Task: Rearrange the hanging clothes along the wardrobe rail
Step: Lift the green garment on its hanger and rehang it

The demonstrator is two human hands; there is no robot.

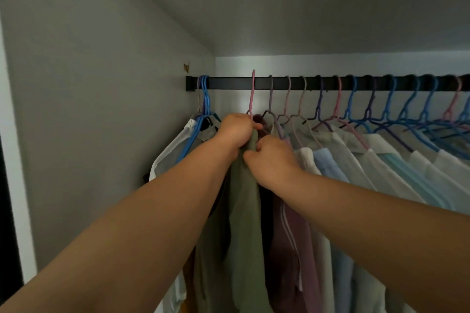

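Note:
A black wardrobe rail (229, 83) runs from the left wall to the right edge, hung with several plastic hangers. An olive-green garment (245, 211) hangs from a pink hanger (251, 94) whose hook pokes up above the rail. My left hand (235, 128) grips the garment's shoulder just below the hanger's neck. My right hand (270, 160) grips the same green fabric a little lower and to the right. A white shirt on blue hangers (203, 99) hangs at the far left. A mauve garment (292, 249) hangs just right of the green one.
Pale shirts in white, blue and green (381, 165) crowd the rail to the right on blue, pink and purple hangers. The wardrobe's grey side wall (101, 109) closes the left end. A bare stretch of rail lies between the blue hangers and the pink one.

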